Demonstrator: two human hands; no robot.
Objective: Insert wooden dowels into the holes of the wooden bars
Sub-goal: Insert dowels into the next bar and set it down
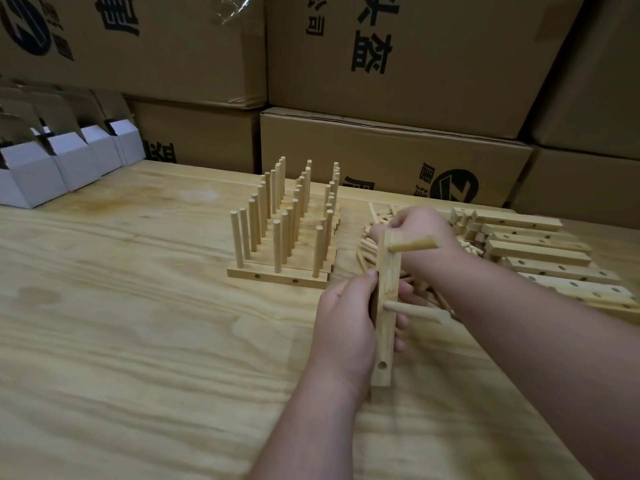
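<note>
Holding two dowels already, the wooden bar [385,308] stands gripped in the left hand [346,327] above the table [138,341] while the right hand [420,226] curls into the loose dowel pile [372,251], seemingly fetching one for the empty near hole.

Warehouse/packing shop: stacked cartons [398,50], plywood bench [138,323].

- Hands: two, left [346,320] and right [420,233].
- Held bar [386,306]: one, with two dowels in it and one empty hole showing.
- Finished bars [277,275]: a block of rows, three upright dowels each; number of rows unclear.
- Empty bars [540,258]: at least six.
- Loose dowels [367,244]: a heap, too many to count.
- White boxes [69,161]: about four.
</note>
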